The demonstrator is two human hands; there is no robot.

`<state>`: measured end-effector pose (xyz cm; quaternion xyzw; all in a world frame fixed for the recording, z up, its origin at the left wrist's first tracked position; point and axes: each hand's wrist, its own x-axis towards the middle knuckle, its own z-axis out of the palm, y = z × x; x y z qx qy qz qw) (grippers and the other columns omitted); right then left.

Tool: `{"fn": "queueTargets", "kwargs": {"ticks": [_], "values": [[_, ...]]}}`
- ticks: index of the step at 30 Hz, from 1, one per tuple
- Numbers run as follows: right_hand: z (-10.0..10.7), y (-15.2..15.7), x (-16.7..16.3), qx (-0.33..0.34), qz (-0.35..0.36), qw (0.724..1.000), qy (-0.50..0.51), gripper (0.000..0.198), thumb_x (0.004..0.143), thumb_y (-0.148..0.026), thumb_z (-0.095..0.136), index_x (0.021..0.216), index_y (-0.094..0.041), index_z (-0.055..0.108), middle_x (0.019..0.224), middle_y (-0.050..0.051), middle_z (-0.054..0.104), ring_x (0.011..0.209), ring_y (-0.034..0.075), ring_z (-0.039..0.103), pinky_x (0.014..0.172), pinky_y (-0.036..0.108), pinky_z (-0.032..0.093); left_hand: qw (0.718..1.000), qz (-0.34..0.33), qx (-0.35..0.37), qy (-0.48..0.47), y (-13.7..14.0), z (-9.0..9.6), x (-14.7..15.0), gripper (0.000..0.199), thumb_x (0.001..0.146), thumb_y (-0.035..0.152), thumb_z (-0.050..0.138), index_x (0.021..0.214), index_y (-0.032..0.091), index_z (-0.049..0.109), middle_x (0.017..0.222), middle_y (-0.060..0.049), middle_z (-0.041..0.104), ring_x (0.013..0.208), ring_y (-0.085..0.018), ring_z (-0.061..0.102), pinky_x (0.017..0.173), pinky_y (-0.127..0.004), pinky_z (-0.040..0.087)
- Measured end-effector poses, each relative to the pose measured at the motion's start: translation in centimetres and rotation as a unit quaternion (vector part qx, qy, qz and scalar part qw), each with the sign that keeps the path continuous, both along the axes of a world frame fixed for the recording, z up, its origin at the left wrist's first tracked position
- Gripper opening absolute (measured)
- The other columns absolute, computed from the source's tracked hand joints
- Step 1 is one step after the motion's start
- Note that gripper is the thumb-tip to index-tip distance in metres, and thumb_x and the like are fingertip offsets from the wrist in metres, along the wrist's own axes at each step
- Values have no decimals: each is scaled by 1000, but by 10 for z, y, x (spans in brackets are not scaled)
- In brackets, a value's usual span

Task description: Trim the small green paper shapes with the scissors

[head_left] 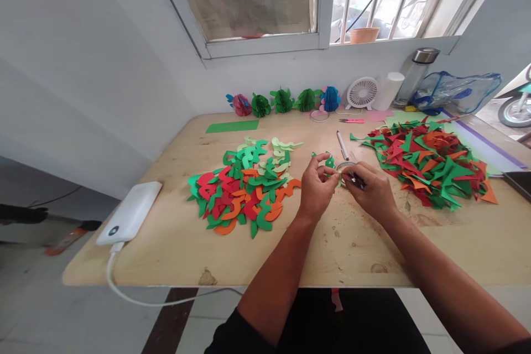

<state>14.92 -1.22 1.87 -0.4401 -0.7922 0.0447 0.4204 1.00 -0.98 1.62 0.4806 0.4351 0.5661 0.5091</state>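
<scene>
My left hand (318,187) is closed in a pinch above the middle of the table, with a sliver of pale green paper (339,183) at its fingertips. Close beside it, my right hand (370,188) is wrapped round a dark-handled tool that looks like scissors (355,180); its blades are mostly hidden. Green cut paper (329,162) shows just behind the left fingers, and I cannot tell whether it is held. A thin round ring (346,165) lies behind the fingertips. Beyond it is a white pen (342,145).
Left of my hands lies a pile of curved paper cutouts (244,191); to the right, a heap of paper scraps (435,163). Paper figures (284,100), a small fan (362,93) and a bottle (417,74) line the wall. A white power bank (130,213) sits at the left edge.
</scene>
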Motion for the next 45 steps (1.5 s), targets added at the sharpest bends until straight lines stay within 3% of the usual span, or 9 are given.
{"fn": "queueTargets", "kwargs": {"ticks": [17, 22, 27, 33, 37, 45], "values": [[3, -1, -2, -26, 17, 999, 11, 7, 79, -16, 56, 83, -18, 61, 73, 2, 60, 64, 13, 54, 59, 23, 39, 1000, 1, 2, -10, -1, 1, -1, 44, 68, 16, 63, 110, 15, 50, 65, 3, 62, 46, -6, 46, 45, -17, 38], [7, -3, -3, -77, -4, 994, 79, 10, 82, -24, 55, 83, -17, 63, 71, 2, 60, 60, 12, 51, 56, 24, 37, 1000, 3, -5, -20, -1, 2, -1, 45, 67, 18, 64, 110, 16, 50, 65, 4, 61, 44, -6, 45, 42, -17, 38], [9, 0, 0, -179, -51, 963, 197, 18, 81, -32, 56, 75, -17, 62, 61, -1, 53, 52, 10, 42, 49, 23, 31, 1000, 2, -9, -26, -2, 3, 0, 47, 66, 20, 65, 111, 17, 51, 65, 4, 61, 44, -5, 45, 42, -17, 38], [17, -1, -2, -341, -10, 890, 301, 28, 73, -43, 62, 67, -16, 57, 53, -4, 44, 45, 6, 30, 43, 23, 23, 999, -22, -18, -44, -3, 4, 0, 52, 66, 21, 66, 116, 17, 50, 66, 4, 61, 45, -5, 46, 43, -17, 39], [16, -2, -4, -375, 0, 848, 375, 31, 65, -43, 70, 70, -16, 56, 54, -5, 44, 45, 6, 30, 42, 22, 21, 998, -39, -18, -40, -3, 2, 0, 52, 67, 22, 66, 116, 17, 50, 67, 4, 61, 45, -5, 46, 43, -17, 39], [13, 1, -3, -344, -15, 860, 378, 30, 65, -42, 70, 70, -16, 55, 54, -5, 44, 46, 6, 31, 42, 22, 23, 997, -44, -30, -58, -6, 7, 1, 51, 68, 18, 64, 117, 16, 50, 68, 3, 62, 46, -5, 48, 46, -18, 40]]}}
